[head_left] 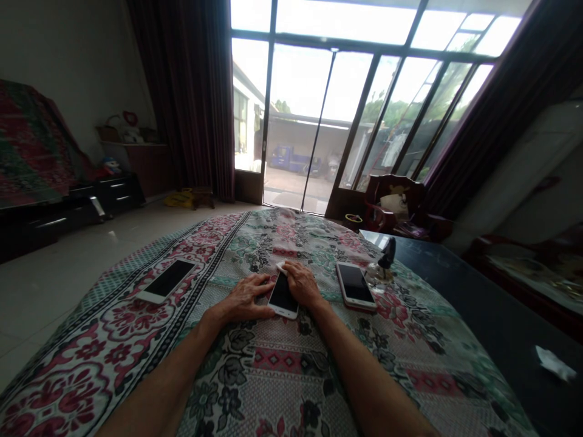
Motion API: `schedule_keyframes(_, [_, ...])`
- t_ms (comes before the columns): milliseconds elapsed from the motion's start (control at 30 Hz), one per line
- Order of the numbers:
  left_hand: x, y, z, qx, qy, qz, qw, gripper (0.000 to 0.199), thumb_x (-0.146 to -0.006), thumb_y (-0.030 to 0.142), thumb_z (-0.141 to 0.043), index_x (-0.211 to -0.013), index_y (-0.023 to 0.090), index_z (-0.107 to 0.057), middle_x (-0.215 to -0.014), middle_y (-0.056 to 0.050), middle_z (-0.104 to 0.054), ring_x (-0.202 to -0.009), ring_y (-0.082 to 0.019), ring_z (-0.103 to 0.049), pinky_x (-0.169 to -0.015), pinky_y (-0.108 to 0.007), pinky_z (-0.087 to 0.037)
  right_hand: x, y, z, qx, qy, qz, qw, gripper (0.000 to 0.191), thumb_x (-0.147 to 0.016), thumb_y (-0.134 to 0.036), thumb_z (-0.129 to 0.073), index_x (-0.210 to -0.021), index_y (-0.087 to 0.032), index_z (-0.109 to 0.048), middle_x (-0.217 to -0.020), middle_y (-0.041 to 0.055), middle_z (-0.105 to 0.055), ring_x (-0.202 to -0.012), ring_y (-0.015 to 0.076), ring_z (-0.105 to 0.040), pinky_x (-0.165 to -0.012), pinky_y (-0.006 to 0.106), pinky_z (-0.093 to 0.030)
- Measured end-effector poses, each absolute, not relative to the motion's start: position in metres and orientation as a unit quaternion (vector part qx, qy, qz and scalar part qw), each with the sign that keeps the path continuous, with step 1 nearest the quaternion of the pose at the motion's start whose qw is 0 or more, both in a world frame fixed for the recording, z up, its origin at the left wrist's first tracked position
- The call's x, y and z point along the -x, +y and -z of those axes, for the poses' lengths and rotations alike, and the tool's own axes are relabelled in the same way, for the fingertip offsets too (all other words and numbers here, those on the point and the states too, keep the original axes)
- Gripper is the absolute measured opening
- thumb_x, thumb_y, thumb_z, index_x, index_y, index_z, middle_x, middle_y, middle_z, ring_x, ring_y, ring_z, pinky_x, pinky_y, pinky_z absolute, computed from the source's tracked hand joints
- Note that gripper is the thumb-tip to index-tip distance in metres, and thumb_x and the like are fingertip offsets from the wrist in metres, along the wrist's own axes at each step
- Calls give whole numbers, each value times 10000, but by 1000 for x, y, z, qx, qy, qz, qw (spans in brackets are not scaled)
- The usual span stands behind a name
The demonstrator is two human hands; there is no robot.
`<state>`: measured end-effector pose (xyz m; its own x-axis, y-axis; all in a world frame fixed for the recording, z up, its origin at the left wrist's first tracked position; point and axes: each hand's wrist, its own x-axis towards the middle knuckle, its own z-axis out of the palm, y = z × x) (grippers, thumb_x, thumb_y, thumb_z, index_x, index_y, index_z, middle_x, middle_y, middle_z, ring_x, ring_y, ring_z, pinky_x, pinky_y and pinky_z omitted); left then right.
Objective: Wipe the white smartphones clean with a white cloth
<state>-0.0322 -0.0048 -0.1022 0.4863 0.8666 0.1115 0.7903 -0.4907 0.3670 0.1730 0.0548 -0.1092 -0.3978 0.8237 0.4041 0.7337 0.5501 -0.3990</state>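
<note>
Flowery cloth (282, 358) covers the big surface, and a white phone (283, 298) lies on it, face up, between two hands. The left hand (248, 297) is spread out, with its thumb and fingers touching the phone's left edge; it is not closed around it. The right hand (301, 284) lies over the top and right side of the phone. Something white (280, 267) peeks out by its fingers. I cannot tell if that hand is gripping it.

To the left lies another white phone (167, 281), well apart. To the right is a third phone (355, 284), with a clear bottle (380, 274) with a black top just beside it. Farther right, crumpled white paper (554, 363) sits on a dark table (483, 315). Big glass doors (319, 121) let in bright light at the back.
</note>
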Motion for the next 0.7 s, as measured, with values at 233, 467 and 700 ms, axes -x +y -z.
schedule_keyframes(233, [32,-4,103,-853,485,-142,134,741,-757,606,-650,-1389,259,-480,-1503,-84,-384,-1378,-313,-317,-1132,-437,-247,-173,55,109,470,-832,-74,287,380,-905,-136,-390,-1172,-246,-638,-1313,26,-591,-1246,172,-484,-1062,355,-348])
schedule_keyframes(467, [32,-3,106,-844,497,-144,141,755,-737,631,-655,-1380,272,-490,-1507,-77,-380,-1386,-329,-307,-1139,-460,-230,-174,56,110,464,-837,-70,281,396,-894,-117,-391,-1183,-234,-636,-1316,31,-589,-1231,179,-495,-1054,349,-361])
schedule_keyframes(700, [32,-2,107,-846,495,-143,134,771,-731,663,-639,-1379,272,-490,-1507,-69,-381,-1383,-316,-313,-1142,-441,-232,-174,53,107,470,-843,-62,256,395,-898,-132,-407,-1189,-272,-634,-1332,12,-579,-1255,192,-473,-1066,386,-344])
